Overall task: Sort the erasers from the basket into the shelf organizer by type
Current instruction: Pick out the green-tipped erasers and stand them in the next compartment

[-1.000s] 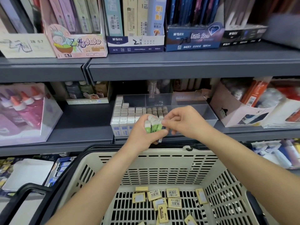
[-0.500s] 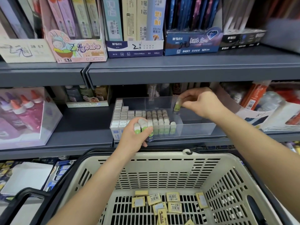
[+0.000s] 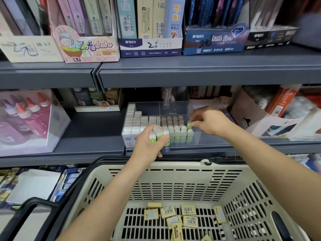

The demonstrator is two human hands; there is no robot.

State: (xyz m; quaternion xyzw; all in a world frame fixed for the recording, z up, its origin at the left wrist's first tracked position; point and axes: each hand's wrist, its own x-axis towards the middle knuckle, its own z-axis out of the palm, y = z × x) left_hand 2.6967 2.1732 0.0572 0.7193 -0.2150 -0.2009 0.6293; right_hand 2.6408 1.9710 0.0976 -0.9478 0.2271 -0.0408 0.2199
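L hand (image 3: pixel 149 145) grips erasers (image 3: pixel 159 133); R hand (image 3: pixel 209 121) pinches eraser (image 3: pixel 189 126).

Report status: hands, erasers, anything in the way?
Left hand grips bundle of green-sleeved erasers. Right hand pinches single green-sleeved eraser at clear organizer, behind front row. In basket: yellow erasers. No obstruction seen.

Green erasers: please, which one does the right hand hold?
The lone eraser at the green row's right end; others stand filed or bundled in the left hand.
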